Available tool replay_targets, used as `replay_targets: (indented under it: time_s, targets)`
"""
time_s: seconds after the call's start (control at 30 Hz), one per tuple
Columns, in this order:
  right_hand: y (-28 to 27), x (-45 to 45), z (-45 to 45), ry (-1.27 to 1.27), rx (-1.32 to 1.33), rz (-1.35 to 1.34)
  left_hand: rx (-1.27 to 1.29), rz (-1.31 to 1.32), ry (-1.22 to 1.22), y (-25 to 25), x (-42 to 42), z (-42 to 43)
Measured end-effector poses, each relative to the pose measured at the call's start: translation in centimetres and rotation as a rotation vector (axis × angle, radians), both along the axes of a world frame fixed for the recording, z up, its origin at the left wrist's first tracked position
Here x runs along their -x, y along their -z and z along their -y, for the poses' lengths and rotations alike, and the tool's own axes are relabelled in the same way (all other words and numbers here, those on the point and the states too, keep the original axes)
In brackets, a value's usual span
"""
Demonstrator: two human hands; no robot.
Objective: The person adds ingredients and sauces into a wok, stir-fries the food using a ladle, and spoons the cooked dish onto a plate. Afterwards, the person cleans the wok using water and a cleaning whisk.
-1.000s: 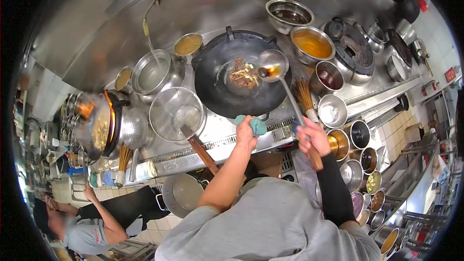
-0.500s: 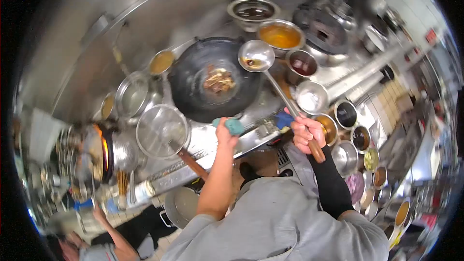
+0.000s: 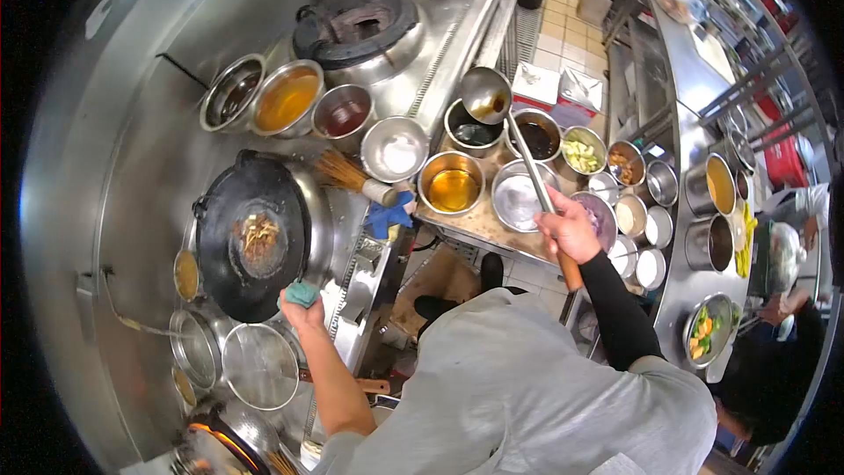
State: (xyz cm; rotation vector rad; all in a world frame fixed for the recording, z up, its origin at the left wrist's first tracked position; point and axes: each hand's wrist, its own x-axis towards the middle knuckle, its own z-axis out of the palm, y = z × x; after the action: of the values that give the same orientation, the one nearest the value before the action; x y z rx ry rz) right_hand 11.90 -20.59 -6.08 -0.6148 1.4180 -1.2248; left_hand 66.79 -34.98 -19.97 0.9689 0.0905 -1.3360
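The wok (image 3: 230, 277), with food (image 3: 257, 239) in it, looks heavy and rigid, best lifted by its rim lugs. Near its edge, the left hand (image 3: 304, 311) has its grip clamped on a soft, light cloth (image 3: 301, 294); whether that touches metal is hard to tell. Over the pots (image 3: 517, 204), more than ten, the right hand (image 3: 568, 229) wraps a stiff, bowl-heavy ladle (image 3: 483, 98), best held by its wooden end. One wok, one cloth, one ladle.

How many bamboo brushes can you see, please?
2: one brush beside the blue cloth; another brush, partly cut off at the bottom edge, near the perforated skimmer. More may be hidden.
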Motion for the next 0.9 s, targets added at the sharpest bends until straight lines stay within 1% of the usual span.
replay_targets:
  time_s: [0.07, 0.17, 0.2, 0.3, 0.37, 0.4, 0.47, 0.57, 0.6, 0.67, 0.77, 0.9]
  targets:
    - [2.4, 1.0, 0.0, -0.044, -0.059, -0.195, 0.031, 0.026, 0.034, 0.5, -0.2, 0.2]
    - [4.9, 0.8, -0.9, -0.021, 0.109, -0.758, 0.008, 0.089, 0.044, 2.1, -1.4, 0.8]
    - [5.1, 0.9, -1.3, -0.017, 0.058, -0.699, 0.002, 0.099, 0.03, 2.0, -1.5, 0.6]
    - [6.6, 1.1, -4.7, 0.111, 0.208, -0.731, 0.021, 0.084, 0.033, 2.2, -2.2, 0.6]
    - [7.8, 2.1, -6.7, 0.155, 0.17, -0.689, 0.044, 0.075, 0.02, 2.8, -2.7, 0.2]
    - [6.3, 2.2, -7.6, 0.167, 0.086, -0.568, 0.029, 0.081, 0.018, 3.2, -2.9, 0.2]
    - [4.7, 1.6, -8.0, 0.237, 0.034, -0.388, 0.0, 0.094, 0.013, 3.8, -3.2, 0.3]
    - [5.7, 0.9, -7.7, 0.274, -0.113, -0.272, 0.014, 0.074, 0.037, 3.9, -3.8, 0.6]
    - [5.6, 0.4, -7.1, 0.289, -0.103, -0.254, -0.01, 0.082, 0.001, 3.1, -3.1, 0.5]
    - [5.9, 0.4, -6.8, 0.271, -0.08, -0.19, -0.06, 0.097, -0.071, -0.1, -0.4, 0.2]
    - [6.4, 0.5, -7.0, 0.275, -0.048, -0.087, 0.17, 0.034, 0.177, 4.9, -4.9, 0.3]
    - [5.7, 0.0, -6.9, 0.331, -0.043, 0.073, 0.059, 0.015, 0.021, 3.4, -3.4, 0.2]
